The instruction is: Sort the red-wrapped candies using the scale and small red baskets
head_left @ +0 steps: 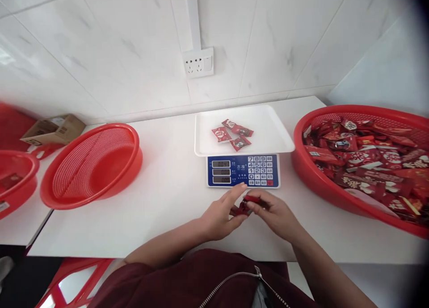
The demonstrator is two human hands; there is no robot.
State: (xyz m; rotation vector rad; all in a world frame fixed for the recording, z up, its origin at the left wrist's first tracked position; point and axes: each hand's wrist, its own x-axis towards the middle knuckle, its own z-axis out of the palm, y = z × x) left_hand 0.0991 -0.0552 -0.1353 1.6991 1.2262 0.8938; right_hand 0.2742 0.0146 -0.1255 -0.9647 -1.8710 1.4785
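Just in front of the scale, my two hands are close together around small red snack packets (246, 205). My left hand (219, 214) has its forefinger lifted, while thumb and lower fingers are on a packet. Closed around packets from the other side is my right hand (276, 212); its fingers partly hide them. Beyond the hands stands a digital scale (243, 170) with a blue keypad panel. Its white tray (268, 129) carries several loose red snack packets (240, 142), lying flat near the middle.
To the right, a large red basket (321, 196) is heaped with red packets. A red perforated basket (124, 183) stands on the left, and another red basket (20, 196) is at the far left edge. Behind them sits a cardboard box (55, 131). A socket (198, 63) is on the tiled wall.
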